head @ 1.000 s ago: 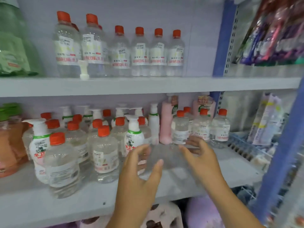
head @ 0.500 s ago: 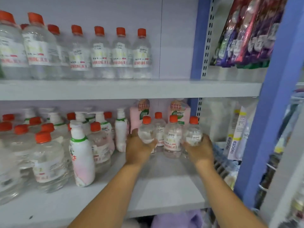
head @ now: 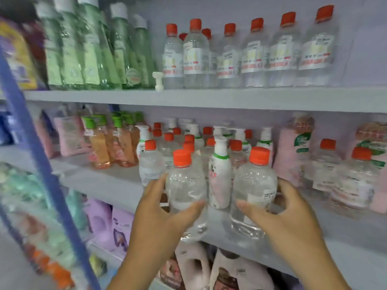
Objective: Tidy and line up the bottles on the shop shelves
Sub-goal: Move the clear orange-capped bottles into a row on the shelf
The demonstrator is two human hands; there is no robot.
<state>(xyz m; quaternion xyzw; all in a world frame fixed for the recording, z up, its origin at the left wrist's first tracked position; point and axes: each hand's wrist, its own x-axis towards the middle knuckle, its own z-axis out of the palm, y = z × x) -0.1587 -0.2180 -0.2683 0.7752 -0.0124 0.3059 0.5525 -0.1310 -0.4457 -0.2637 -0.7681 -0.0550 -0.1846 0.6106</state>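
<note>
Bottles with orange caps now fill our hands: having left the 4 small ones by the pink pouches, our left grip (head: 159, 208) and right grip (head: 287, 214) clamp 2 large clear bottles (head: 186, 185) flanking the white pump bottle (head: 219, 176) at the middle shelf (head: 109, 185) front, so lining up shifts here.

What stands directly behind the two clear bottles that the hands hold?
A white pump bottle shows between them, with more orange-capped bottles behind. Their lower parts are covered.
</note>
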